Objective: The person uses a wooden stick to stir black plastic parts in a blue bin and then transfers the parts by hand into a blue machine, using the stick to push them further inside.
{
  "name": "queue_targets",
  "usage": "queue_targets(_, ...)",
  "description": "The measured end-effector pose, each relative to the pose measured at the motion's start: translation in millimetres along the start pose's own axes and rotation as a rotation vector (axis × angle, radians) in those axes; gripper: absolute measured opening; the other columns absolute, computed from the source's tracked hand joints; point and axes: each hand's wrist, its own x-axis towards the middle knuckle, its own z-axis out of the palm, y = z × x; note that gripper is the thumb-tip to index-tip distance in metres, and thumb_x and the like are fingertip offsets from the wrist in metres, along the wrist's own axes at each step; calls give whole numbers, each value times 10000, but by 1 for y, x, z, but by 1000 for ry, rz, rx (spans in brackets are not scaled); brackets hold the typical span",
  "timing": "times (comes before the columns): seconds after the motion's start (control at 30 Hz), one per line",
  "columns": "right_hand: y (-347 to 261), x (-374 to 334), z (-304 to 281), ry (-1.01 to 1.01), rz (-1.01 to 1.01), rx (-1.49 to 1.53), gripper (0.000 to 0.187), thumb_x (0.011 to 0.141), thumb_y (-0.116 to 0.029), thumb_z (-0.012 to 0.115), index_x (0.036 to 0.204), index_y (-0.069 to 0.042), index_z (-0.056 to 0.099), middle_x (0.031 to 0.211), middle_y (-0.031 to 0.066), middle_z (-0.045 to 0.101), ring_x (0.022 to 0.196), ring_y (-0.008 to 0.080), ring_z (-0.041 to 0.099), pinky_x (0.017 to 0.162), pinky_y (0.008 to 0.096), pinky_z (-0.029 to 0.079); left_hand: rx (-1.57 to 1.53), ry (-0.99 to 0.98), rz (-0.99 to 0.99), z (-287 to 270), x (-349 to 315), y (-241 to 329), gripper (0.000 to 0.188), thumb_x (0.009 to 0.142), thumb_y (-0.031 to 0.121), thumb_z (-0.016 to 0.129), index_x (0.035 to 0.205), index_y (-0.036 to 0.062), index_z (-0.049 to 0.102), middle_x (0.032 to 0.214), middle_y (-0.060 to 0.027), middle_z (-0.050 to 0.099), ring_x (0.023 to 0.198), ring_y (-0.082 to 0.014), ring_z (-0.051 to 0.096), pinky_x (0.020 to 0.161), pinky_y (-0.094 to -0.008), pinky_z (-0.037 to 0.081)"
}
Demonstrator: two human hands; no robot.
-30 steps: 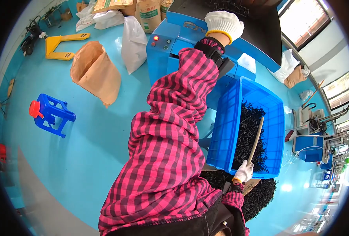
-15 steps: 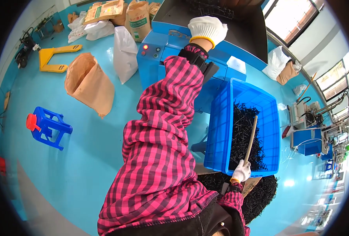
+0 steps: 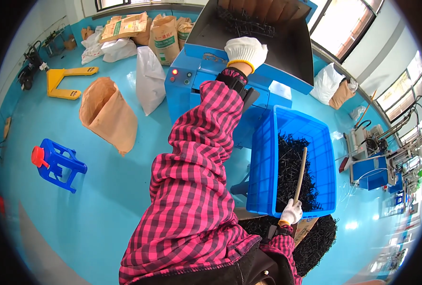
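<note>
My left hand [image 3: 246, 51], in a white knit glove, is closed over the near rim of a dark metal hopper [image 3: 208, 32] on a blue machine [image 3: 178, 97]. Its fingertips are hidden behind the back of the hand. Black thin pieces [image 3: 256, 29] lie in the hopper. My right hand [image 3: 291, 212], also gloved, is wrapped round the lower end of a wooden stick [image 3: 301, 173]. The stick slants up over a blue plastic bin [image 3: 322, 135], partly filled with small black parts [image 3: 291, 161]. The hand is at the bin's near edge.
More black parts [image 3: 322, 240] are heaped below the bin. An open paper sack [image 3: 111, 116], a white sack [image 3: 150, 83] and a blue stool [image 3: 61, 161] stand on the left. Yellow pallet-truck forks [image 3: 61, 85] lie farther back. Other machines [image 3: 370, 166] line the right.
The view has tilted up, so more of the hopper's inside shows. My left hand stays at the hopper rim. My right hand and the stick have barely moved relative to the bin.
</note>
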Motion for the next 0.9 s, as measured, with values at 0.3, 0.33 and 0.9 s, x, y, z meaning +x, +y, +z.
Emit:
queue_targets(0.3,3,-4,0,-23,-2,-6,393,908,-444,589,962,-56,614,907,199,700,879,395,666,806,502,507,-101,174,59,14,-9,-1,450,887,473,521,787,116,776,783,-141,723,758,-338,702,631,-485,506)
queue_targets(0.33,3,-9,0,-38,-7,-26,397,907,-446,587,960,-53,613,911,202,700,875,397,666,803,504,509,-126,172,87,15,-9,-3,448,886,475,528,774,118,774,775,-135,724,750,-339,700,620,-483,496)
queue_targets(0.9,-51,-44,-10,-50,69,-64,400,914,-428,589,994,-37,616,949,240,694,867,435,669,782,518,521,-194,142,130,35,-1,12,371,882,422,577,759,137,781,726,-106,720,715,-308,696,598,-478,473)
